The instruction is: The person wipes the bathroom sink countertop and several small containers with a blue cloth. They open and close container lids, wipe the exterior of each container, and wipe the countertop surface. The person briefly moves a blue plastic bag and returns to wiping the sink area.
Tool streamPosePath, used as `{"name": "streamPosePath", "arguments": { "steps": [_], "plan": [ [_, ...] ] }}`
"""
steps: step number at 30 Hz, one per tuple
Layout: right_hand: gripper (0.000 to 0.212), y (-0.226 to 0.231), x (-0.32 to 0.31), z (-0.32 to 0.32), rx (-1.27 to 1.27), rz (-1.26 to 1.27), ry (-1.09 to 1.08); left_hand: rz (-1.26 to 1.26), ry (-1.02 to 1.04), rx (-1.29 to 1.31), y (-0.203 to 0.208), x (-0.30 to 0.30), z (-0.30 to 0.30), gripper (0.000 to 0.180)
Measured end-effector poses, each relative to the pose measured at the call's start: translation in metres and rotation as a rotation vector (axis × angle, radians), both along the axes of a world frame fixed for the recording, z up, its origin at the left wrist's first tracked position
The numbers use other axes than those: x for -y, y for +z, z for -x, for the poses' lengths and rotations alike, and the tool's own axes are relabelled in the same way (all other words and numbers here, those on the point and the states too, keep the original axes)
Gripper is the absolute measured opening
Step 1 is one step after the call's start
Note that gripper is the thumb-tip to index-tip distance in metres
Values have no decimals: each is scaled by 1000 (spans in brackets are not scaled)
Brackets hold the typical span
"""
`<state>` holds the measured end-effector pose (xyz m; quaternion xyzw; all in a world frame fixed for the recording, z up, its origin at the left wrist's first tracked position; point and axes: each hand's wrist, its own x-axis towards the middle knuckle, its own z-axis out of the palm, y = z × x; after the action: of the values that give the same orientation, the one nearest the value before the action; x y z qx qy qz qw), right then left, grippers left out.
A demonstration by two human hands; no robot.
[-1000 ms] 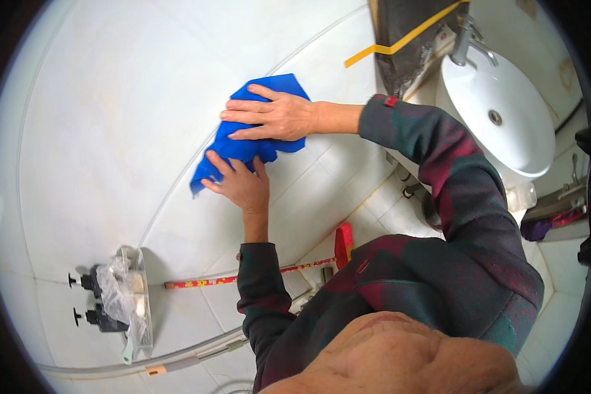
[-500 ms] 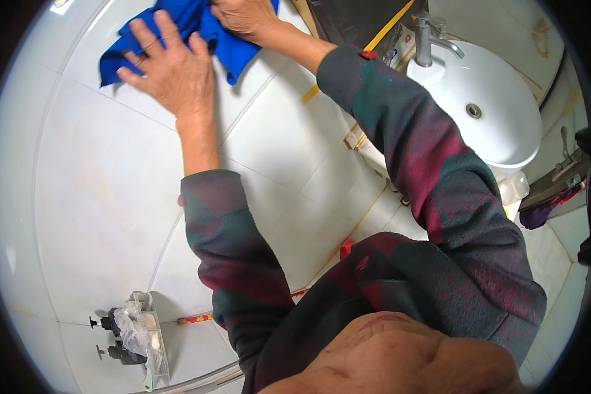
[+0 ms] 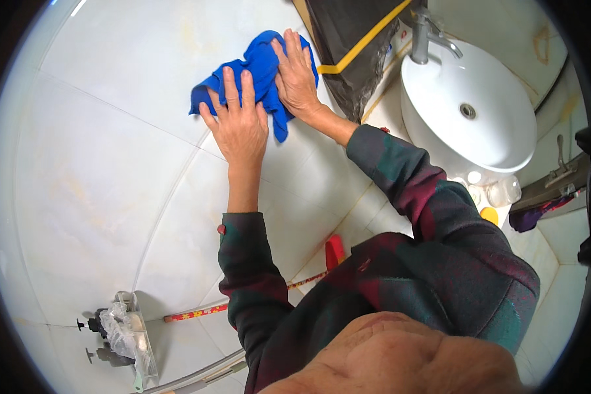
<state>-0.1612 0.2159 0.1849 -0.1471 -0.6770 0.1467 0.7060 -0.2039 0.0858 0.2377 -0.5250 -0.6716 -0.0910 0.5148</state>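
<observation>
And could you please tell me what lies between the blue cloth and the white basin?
In the head view, a black covering with a yellow strip and a sliver of pale counter lie between the blue cloth and the white basin.

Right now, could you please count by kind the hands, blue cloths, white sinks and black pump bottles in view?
Hands: 2 (left hand, right hand)
Cloth: 1
Sink: 1
Pump bottles: 2
Total: 6
</observation>
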Motion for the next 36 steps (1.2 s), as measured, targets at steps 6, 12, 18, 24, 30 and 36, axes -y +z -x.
{"name": "streamPosePath", "arguments": {
  "steps": [6, 12, 18, 24, 30, 36],
  "plan": [
    [55, 60, -24, 5, -91, -221, -47, -151, -56, -65, 57, -15, 8, 62],
    [50, 208, -34, 29, -214, -495, -101, -374, 55, -256, 165, -2, 27, 55],
    [45, 273, 36, 57, -328, -586, -45, -391, 204, -271, 207, 56, 55, 59],
    [43, 253, 99, 65, -311, -720, 204, -509, 209, -304, 200, 111, 77, 58],
    [46, 139, 149, 71, 22, -858, 228, -558, 325, -40, 82, 182, 84, 67],
    [40, -8, 184, 76, 377, -1148, 469, -550, 525, 418, -122, 246, 60, 80]
  ]
}}
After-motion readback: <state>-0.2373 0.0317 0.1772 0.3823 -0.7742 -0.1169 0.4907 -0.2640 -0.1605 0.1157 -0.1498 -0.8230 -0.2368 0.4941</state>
